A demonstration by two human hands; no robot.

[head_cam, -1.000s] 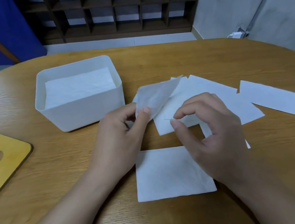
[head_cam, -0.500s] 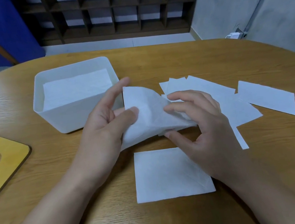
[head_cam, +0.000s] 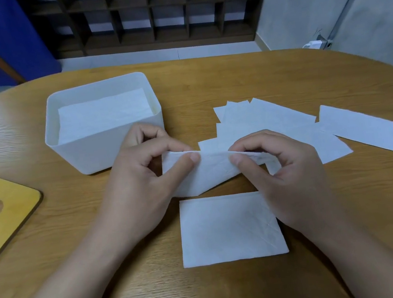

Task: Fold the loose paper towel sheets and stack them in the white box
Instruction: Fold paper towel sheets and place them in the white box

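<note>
Since half a second before: sheet lowered and doubled over, top edge pulled into a flat line between the two hands; left index finger, stretched out earlier, now curled in with the rest.

Wide wooden table under everything. White box on its left part, open at the top, with a stack of folded towels lying flat inside. Yellow wooden lid with a slot near the left edge, well apart from the box. Pile of loose sheets fanned out right of centre, one separate sheet just beyond it to the right. Folded sheet flat on the table nearest the person, partly under the right wrist.

Left hand just in front of the box's near right corner, thumb and curled fingers pinching the sheet's upper left edge. Right hand over the near edge of the loose pile, thumb and forefinger pinching the upper right edge. Sheet held between both, sagging toward the table, directly above the far edge of the folded one.
</note>
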